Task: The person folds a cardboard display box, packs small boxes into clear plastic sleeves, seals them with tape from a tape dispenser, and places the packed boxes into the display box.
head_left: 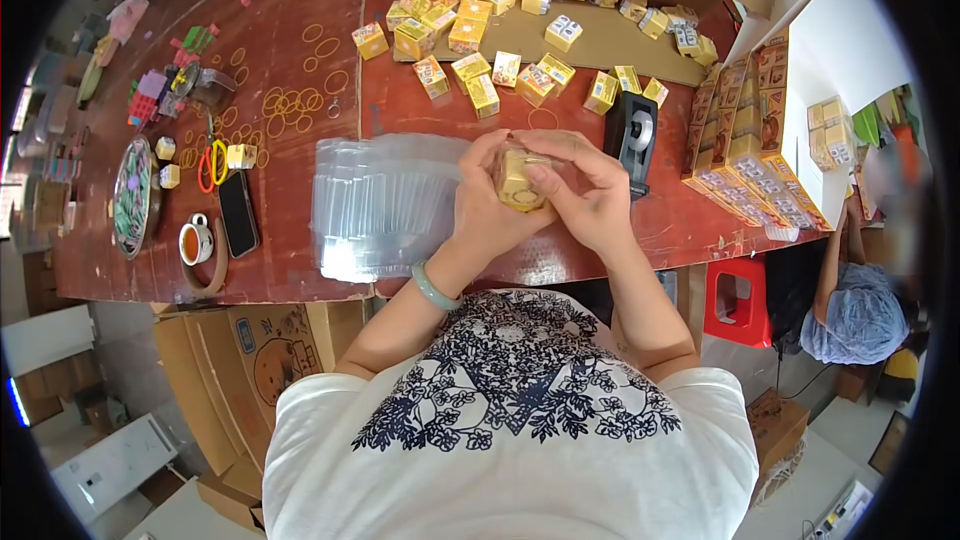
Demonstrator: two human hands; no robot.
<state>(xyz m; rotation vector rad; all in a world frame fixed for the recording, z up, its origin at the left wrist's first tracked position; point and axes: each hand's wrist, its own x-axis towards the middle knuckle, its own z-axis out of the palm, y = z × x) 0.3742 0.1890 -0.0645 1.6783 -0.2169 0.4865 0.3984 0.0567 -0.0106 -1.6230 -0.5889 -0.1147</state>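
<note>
Both my hands are closed around small yellow boxes above the front of the red table. Something clear, like a plastic cover, seems to surround them; the fingers hide part of it. My left hand grips the left side, with a green bangle on its wrist. On the right, my right hand presses its thumb against the front. A stack of clear plastic packs lies just left of my hands. Close to my right fingers stands a black tape dispenser.
Loose yellow boxes spill from a cardboard carton at the back. Packed display boxes stand at right. Rubber bands, scissors, a phone and a cup of tea lie left. Another person sits at far right.
</note>
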